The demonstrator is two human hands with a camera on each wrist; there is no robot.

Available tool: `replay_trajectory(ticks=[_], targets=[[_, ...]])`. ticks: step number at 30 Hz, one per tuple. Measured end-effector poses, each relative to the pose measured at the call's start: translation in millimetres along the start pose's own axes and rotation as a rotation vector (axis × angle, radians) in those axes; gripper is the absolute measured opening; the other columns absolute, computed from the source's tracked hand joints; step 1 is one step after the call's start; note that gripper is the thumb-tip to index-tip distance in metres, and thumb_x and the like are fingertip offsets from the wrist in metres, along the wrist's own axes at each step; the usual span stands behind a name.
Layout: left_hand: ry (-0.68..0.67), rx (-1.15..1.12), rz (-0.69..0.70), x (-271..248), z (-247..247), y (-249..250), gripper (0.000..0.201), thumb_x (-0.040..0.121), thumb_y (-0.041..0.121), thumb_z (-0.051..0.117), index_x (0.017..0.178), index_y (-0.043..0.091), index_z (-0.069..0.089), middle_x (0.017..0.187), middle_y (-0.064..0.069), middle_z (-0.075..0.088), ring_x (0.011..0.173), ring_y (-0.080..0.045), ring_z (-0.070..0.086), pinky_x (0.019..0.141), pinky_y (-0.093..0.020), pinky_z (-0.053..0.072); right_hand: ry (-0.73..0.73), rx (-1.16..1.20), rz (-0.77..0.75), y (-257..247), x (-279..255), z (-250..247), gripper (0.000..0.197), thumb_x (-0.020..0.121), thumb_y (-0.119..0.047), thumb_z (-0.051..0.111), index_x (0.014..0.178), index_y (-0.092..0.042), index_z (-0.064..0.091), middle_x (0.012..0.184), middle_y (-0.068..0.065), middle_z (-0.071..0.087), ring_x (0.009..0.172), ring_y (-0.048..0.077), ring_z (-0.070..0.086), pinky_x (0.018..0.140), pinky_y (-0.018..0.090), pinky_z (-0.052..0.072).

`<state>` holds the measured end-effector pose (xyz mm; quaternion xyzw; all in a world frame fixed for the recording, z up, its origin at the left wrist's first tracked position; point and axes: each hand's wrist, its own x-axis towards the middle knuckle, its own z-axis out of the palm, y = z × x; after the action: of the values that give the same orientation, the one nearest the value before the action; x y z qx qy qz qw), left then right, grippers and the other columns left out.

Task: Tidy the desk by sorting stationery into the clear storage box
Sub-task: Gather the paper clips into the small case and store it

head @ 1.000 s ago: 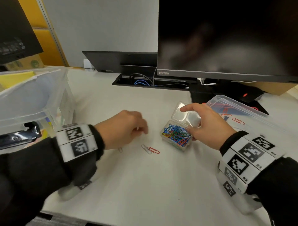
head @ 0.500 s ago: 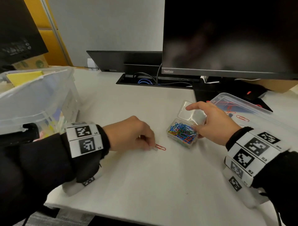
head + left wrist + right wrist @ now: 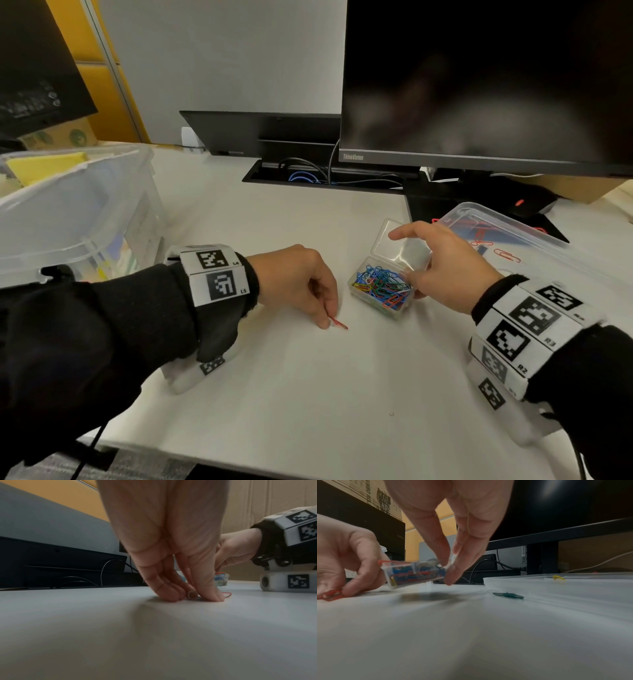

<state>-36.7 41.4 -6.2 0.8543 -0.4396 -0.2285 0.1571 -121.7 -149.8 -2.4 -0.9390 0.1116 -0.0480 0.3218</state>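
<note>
White desk (image 3: 308, 394), big monitor (image 3: 479, 85) along the back edge. Left hand (image 3: 296, 282) is down near the middle of the desk, fingertips pinching a red paperclip (image 3: 339, 323) that's still flat on the surface. Right hand (image 3: 448, 267) grips the small clip case (image 3: 380, 287), lid flipped up, tilted a bit off the desk in the wrist view. Looks like the loose-clip pickup step; next it needs lifting and dropping into that case just beside it. Storage box (image 3: 78, 212) sits at the left edge. Box lid (image 3: 520, 236) on the right has more clips on it, plus a green clip (image 3: 507, 595) lying loose by it. Nothing really blocks the way.
</note>
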Motion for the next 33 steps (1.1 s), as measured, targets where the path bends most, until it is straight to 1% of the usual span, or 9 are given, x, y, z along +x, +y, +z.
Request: replay_trajectory(ticks=[3,7,9,12,16,19,21,26,33], targets=[[-0.021,0.028,0.012,1,1,-2,0.011,0.076,0.023,0.074,0.086,0.018,0.073,0.085,0.002,0.067,0.066,0.0,0.052,0.068,-0.011,0.041,0.0,0.006,0.001,0,0,0,0.054,0.08,0.002,0.062,0.123,-0.026,0.048,0.119,0.002,0.04,0.104,0.028,0.056,0.085,0.035,0.053],[-0.036,0.1,0.074,3,3,-3,0.011,0.082,0.024,0.069,0.091,0.018,0.07,0.081,0.008,0.061,0.06,0.005,0.049,0.061,-0.003,0.037,-0.001,0.008,0.001,0,0,0,0.054,0.08,0.003,0.062,0.124,-0.026,0.048,0.113,-0.002,0.037,0.104,0.028,0.057,0.082,0.032,0.052],[0.056,0.091,0.134,3,2,-2,0.01,0.083,0.024,0.068,0.09,0.017,0.07,0.078,0.009,0.059,0.062,0.006,0.05,0.06,-0.002,0.036,-0.001,0.006,-0.002,0,-1,0,0.054,0.08,0.003,0.062,0.124,-0.026,0.048,0.112,-0.002,0.037,0.104,0.027,0.057,0.08,0.03,0.052],[0.326,-0.007,0.267,3,-2,2,0.008,0.08,0.022,0.071,0.087,0.016,0.073,0.072,0.014,0.056,0.067,0.005,0.052,0.062,-0.003,0.037,0.0,0.005,-0.011,0,0,0,0.054,0.08,0.003,0.062,0.124,-0.026,0.048,0.112,-0.002,0.037,0.102,0.026,0.057,0.082,0.032,0.053],[0.485,-0.027,0.36,12,-4,10,0.014,0.081,0.02,0.069,0.093,0.015,0.075,0.084,0.001,0.067,0.067,0.004,0.053,0.066,-0.005,0.043,0.005,0.004,-0.026,-1,0,1,0.054,0.079,0.004,0.062,0.122,-0.025,0.049,0.112,-0.001,0.038,0.097,0.025,0.056,0.082,0.033,0.053],[0.402,-0.039,0.314,16,-2,16,0.024,0.084,0.024,0.067,0.106,0.016,0.07,0.093,0.005,0.062,0.074,0.002,0.057,0.073,-0.012,0.049,-0.003,0.006,-0.028,-1,1,2,0.054,0.078,0.003,0.062,0.122,-0.025,0.05,0.115,0.001,0.04,0.1,0.027,0.057,0.082,0.034,0.053],[0.374,-0.032,0.226,16,-1,13,0.03,0.083,0.027,0.067,0.111,0.019,0.066,0.095,0.011,0.057,0.077,-0.001,0.058,0.07,-0.008,0.047,-0.003,0.003,-0.012,0,1,2,0.054,0.078,0.003,0.062,0.123,-0.025,0.049,0.116,0.002,0.04,0.101,0.028,0.057,0.081,0.033,0.053],[0.235,0.03,-0.039,10,2,-4,0.025,0.077,0.032,0.073,0.099,0.021,0.068,0.087,0.008,0.061,0.077,-0.011,0.058,0.06,-0.004,0.037,0.0,0.003,-0.002,1,2,2,0.055,0.078,0.003,0.062,0.123,-0.025,0.048,0.109,-0.001,0.037,0.098,0.027,0.058,0.079,0.029,0.052],[0.162,0.048,-0.021,21,8,3,0.018,0.08,0.027,0.07,0.093,0.015,0.07,0.089,0.002,0.069,0.062,0.002,0.05,0.06,-0.002,0.036,-0.006,0.01,0.018,0,1,2,0.056,0.078,0.003,0.063,0.124,-0.025,0.048,0.109,-0.002,0.036,0.103,0.026,0.055,0.084,0.033,0.053]])
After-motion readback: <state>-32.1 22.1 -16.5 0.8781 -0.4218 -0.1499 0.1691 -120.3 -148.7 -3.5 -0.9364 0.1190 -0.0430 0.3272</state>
